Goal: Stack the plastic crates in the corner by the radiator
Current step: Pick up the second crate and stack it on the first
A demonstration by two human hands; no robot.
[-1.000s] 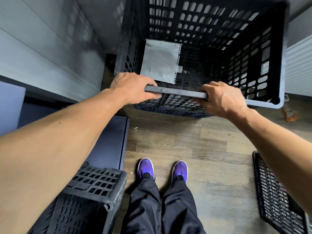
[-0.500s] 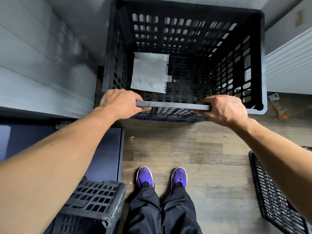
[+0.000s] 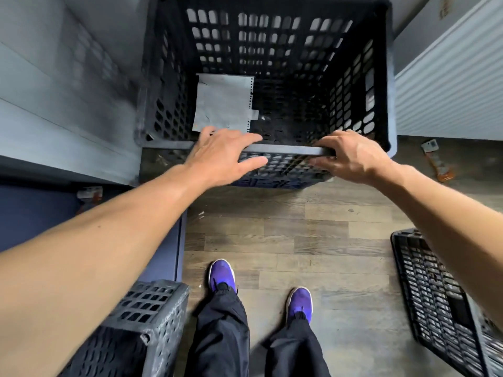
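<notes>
The left hand (image 3: 223, 156) lies flat over the near rim of the crate (image 3: 272, 36). Its fingers are straight and spread and clamp nothing. The right hand (image 3: 351, 156) sits on the same rim further along, with its fingers bent over the edge and the thumb below. It looks like a light grip, though blur softens the fingertips.

The crate is upright and open-topped, tucked into the corner between the wall (image 3: 68, 91) on the left and the radiator (image 3: 449, 77) on the right, close to both. A sheet of paper (image 3: 223, 104) lies on its bottom. A bluish edge shows under its near side, but I cannot tell whether that is another crate beneath.

The main risk is seating. If the crate is not square on whatever carries it, letting go with only one hand on it could leave it tilted, or let it slide off toward the feet. The loose paper could also stop the next crate from nesting flat.

A second crate (image 3: 152, 308) stands at lower left, beside the left leg. A third crate (image 3: 435, 295) lies on the floor (image 3: 299, 227) at lower right. The shoes (image 3: 221, 273) stand between the two, so turning to fetch either one means little room to step. A small orange-and-grey object (image 3: 435, 161) lies on the floor near the radiator, where a foot could catch it.
</notes>
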